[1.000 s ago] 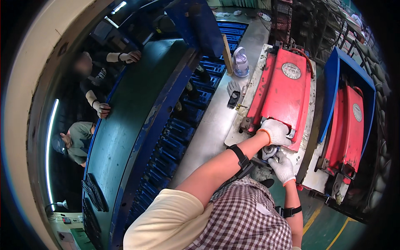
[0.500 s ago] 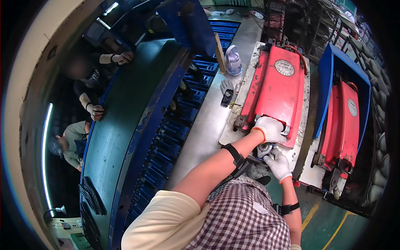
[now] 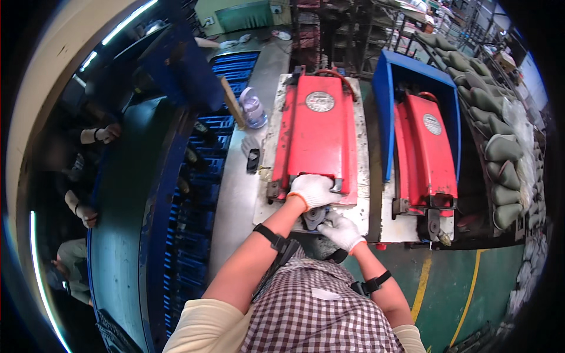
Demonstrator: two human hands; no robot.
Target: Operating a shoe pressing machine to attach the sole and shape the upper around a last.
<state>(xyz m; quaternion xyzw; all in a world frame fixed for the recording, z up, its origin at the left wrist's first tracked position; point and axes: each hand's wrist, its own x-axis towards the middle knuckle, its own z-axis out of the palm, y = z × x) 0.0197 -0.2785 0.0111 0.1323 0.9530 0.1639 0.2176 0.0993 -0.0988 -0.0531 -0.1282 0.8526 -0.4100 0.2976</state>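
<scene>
A long red machine (image 3: 321,135) with a round pale label stands on a worn white base in front of me. My left hand (image 3: 314,191), in a white glove with an orange cuff, reaches into the dark opening at its near end; its fingers are largely hidden there. Just below that sits a grey metal part with a round hub (image 3: 313,217). My right hand (image 3: 341,232), gloved alike, is at the right edge of this part, its fingers bent in. Whatever lies between those fingertips is too small to make out.
A second red machine (image 3: 425,147) stands to the right under a blue hood (image 3: 385,117). On the left-hand metal table (image 3: 229,206) are a clear bottle (image 3: 254,110) and a grey glove (image 3: 250,145). Shoe-shaped grey pads (image 3: 503,148) fill a rack. Across a green conveyor (image 3: 120,259) are other people.
My view has swung to the right, so the machines appear further left and more of the rack shows. Both hands remain at the red machine's near end.
</scene>
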